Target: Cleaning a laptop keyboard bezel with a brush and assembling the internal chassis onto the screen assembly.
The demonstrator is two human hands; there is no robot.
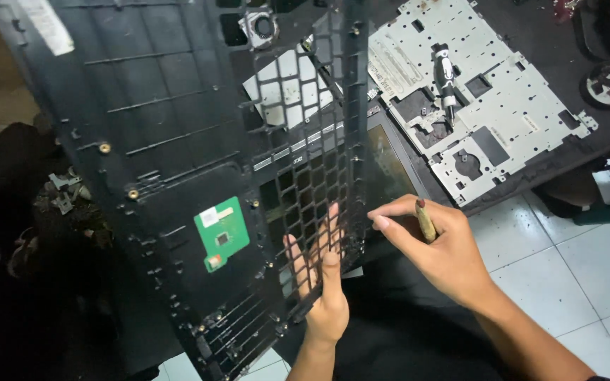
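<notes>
Your large black plastic laptop palm-rest frame with its open key grid (199,176) stands nearly upright before you, long axis running from upper left down to lower right, a small green circuit board (222,238) fixed to its inner face. Your left hand (323,296) supports it from behind at the lower edge, fingers spread flat through the grid; your right hand (439,247), just right of the frame's edge, pinches a small brownish stub (425,220), index fingertip touching that edge. Beyond, a silver perforated metal plate (488,106) carries a short black-and-silver screwdriver (446,77) on the dark counter (531,42).
</notes>
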